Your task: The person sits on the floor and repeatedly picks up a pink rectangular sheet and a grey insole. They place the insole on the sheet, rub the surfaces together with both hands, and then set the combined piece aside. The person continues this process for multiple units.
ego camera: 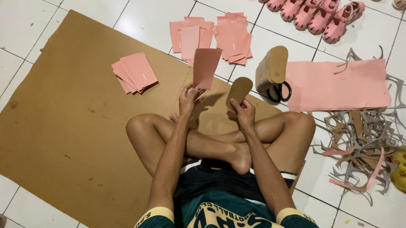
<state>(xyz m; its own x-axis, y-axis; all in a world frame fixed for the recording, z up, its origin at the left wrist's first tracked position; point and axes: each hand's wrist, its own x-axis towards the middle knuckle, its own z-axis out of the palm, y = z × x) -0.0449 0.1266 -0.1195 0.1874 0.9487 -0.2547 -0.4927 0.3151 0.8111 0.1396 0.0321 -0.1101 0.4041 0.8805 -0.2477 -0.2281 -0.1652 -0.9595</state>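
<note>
Head view, looking down on a person sitting cross-legged on a large brown cardboard sheet (68, 118) laid over the white tiled floor (154, 12). Left hand (187, 97) pinches a pink rectangular cut piece of sheet material (206, 67) by its lower corner, grip closed on it, piece held upright above the cardboard. Right hand (244, 111) holds a tan oval insole-shaped board (238, 91) from below, grip clamped on its lower end. The two pieces are near each other but apart, not yet joined.

Done so far, by the look of it: small stack of pink rectangles (135, 72) on the cardboard to the left, bigger loose pile of pink pieces (214, 37) ahead. Stack of tan insoles (271, 69) stands just right of the hands, black-handled scissors (279, 91) against it. Large pink sheet (337, 84) uncut in part; grey and pink offcut scraps (361, 144) heaped on the right. Row of pink sandals (307, 7) at the top. Plenty of insoles left, judging by the stack.
</note>
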